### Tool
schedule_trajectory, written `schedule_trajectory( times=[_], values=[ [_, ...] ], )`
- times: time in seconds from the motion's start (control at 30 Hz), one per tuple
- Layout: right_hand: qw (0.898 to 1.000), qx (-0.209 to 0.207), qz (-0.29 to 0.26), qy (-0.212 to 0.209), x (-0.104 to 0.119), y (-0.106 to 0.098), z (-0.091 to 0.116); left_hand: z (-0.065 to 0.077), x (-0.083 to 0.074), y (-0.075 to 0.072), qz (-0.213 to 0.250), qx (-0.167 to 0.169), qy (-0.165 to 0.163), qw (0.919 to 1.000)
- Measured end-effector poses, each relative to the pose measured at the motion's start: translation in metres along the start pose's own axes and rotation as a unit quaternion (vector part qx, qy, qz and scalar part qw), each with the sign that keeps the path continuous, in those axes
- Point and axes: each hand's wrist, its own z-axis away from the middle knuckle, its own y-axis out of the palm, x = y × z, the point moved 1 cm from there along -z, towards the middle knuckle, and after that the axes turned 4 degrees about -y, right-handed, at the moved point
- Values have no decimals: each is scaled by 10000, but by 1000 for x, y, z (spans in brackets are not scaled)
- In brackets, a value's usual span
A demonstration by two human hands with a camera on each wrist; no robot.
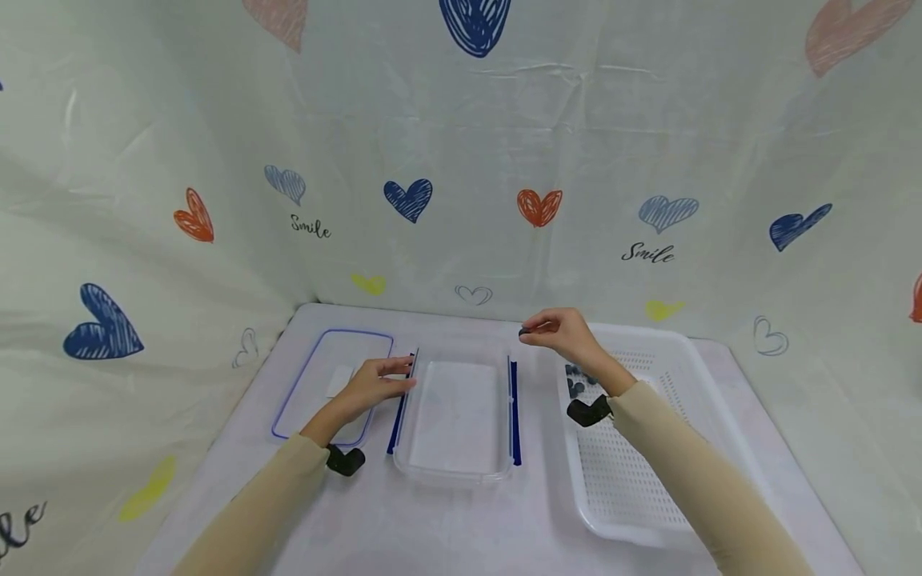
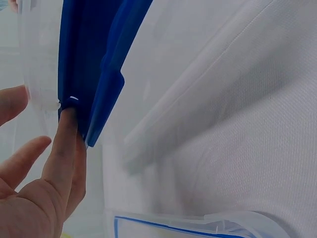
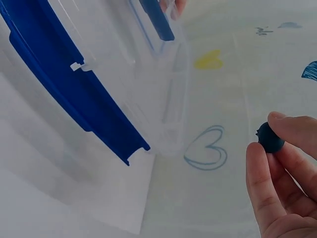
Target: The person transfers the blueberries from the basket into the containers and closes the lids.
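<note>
A clear plastic box (image 1: 457, 416) with blue side flaps stands in the middle of the table, its top uncovered. My left hand (image 1: 370, 384) is at its left wall; in the left wrist view a nearly straight finger touches the blue flap (image 2: 81, 54). Between the thumb and fingertips of my right hand (image 1: 565, 332) is a blueberry (image 3: 270, 138), dark and round with a small crown. That hand is raised near the box's far right corner, apart from it. Several more dark blueberries (image 1: 576, 382) lie in the white basket (image 1: 587, 512), partly covered by the right forearm.
Left of the box lies a clear lid (image 1: 302, 384) with a blue rim, partly behind the left hand. The basket takes up the table's right side. A curtain (image 1: 468, 136) printed with hearts hangs along the back and sides.
</note>
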Motion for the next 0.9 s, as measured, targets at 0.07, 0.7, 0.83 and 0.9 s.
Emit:
schedule_trajectory(
  times=[0.07, 0.7, 0.83, 0.9],
  values=[
    [10000, 47, -3, -68, 1, 5, -3, 0, 0, 0, 5, -14, 8, 10000],
    [9988, 395, 118, -281, 6, 50, -18, 0, 2, 2, 237, 66, 5, 9997],
    [9982, 486, 212, -272, 5, 58, -21, -1, 2, 1, 245, 82, 28, 9997],
    [9981, 516, 233, -261, 5, 61, -22, -1, 2, 1, 236, 87, 31, 9997]
  ],
)
